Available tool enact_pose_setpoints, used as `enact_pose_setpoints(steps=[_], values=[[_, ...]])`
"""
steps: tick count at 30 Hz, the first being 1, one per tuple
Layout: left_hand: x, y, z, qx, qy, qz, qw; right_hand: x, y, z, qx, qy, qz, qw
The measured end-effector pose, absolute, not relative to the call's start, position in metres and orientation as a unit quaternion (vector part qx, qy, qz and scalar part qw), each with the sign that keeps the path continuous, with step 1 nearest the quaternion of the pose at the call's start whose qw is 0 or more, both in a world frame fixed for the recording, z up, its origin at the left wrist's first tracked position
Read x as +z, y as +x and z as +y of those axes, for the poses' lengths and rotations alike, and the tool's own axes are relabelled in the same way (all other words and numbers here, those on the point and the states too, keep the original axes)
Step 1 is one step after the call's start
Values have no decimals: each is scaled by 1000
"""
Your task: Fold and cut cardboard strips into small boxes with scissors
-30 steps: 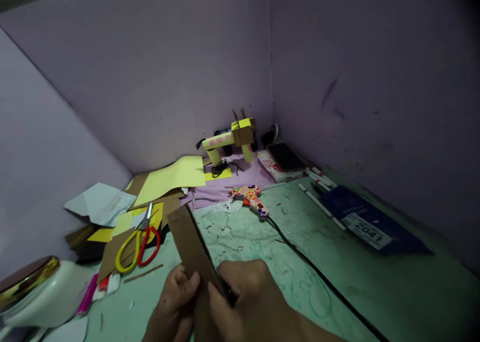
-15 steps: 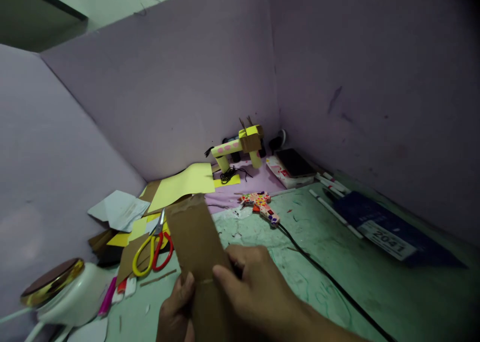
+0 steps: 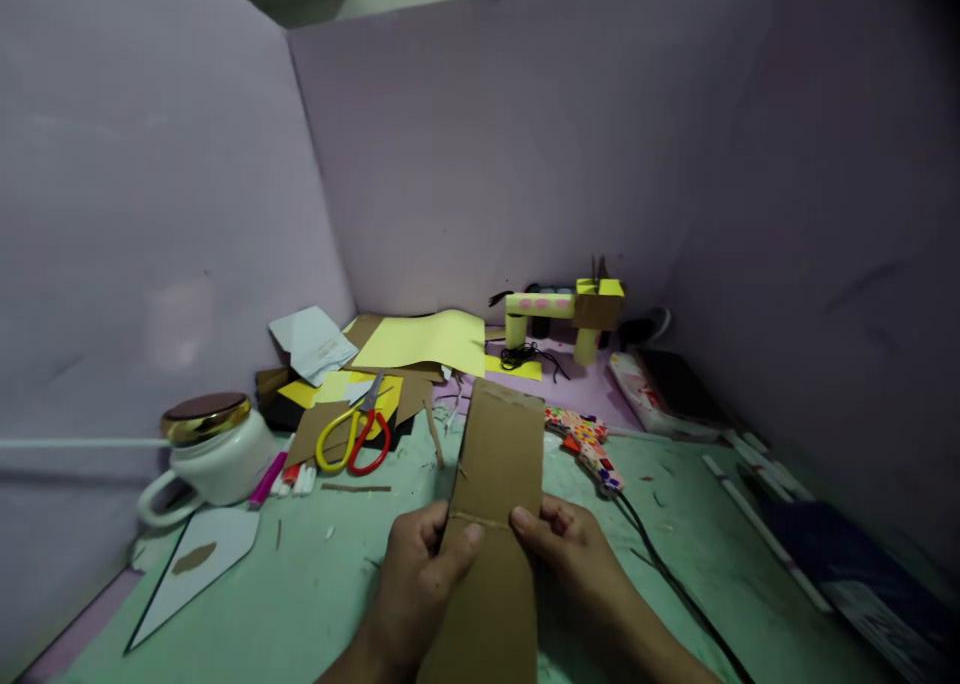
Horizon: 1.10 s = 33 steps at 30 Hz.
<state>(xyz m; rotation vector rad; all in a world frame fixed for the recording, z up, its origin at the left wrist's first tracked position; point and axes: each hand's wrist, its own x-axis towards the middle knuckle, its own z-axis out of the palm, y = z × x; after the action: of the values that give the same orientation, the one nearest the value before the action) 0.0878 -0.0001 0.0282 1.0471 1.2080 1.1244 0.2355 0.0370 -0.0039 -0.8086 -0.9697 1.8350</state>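
A long brown cardboard strip [image 3: 499, 454] points away from me over the green tabletop, with a crease running across it. My left hand [image 3: 427, 574] is closed on its left edge, thumb on top near the crease. On the opposite edge my right hand [image 3: 570, 554] grips the cardboard, thumb also by the crease. Just past the right hand lies a floral-patterned glue gun [image 3: 592, 452], partly hidden by the strip. Scissors [image 3: 356, 434] with one yellow and one red handle rest left of the strip.
A yellow giraffe-like paper model [image 3: 559, 306] stands at the back beside yellow sheets [image 3: 427, 342]. At left is a white lidded mug [image 3: 221, 459]; a triangular white piece [image 3: 199, 569] lies below it. A phone [image 3: 679, 389] and white sticks [image 3: 765, 534] lie right. A black cord [image 3: 675, 584] crosses the right side.
The view has turned left, so the scene sits further right. The cardboard strip now points straighter ahead and its crease shows more. My left hand shows more fully; both hands stay on the cardboard.
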Motion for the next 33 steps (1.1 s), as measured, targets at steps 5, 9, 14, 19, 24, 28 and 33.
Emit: enact_pose_setpoints(steps=[5,9,14,19,24,28,33], values=[[28,87,-3,457,485,558,494,-9,234,34,766,-317,-356,432],[27,88,-5,448,483,569,492,-9,234,33,770,-316,-349,431],[29,85,-5,477,455,504,558,-6,236,30,754,-347,-359,427],[36,81,6,541,413,476,556,-5,233,27,750,-354,-360,428],[33,77,18,567,406,542,470,-7,228,26,750,-350,-369,422],[30,78,18,581,405,553,440,-12,230,27,735,-359,-386,426],[33,77,22,586,401,524,470,-13,232,28,735,-358,-398,416]])
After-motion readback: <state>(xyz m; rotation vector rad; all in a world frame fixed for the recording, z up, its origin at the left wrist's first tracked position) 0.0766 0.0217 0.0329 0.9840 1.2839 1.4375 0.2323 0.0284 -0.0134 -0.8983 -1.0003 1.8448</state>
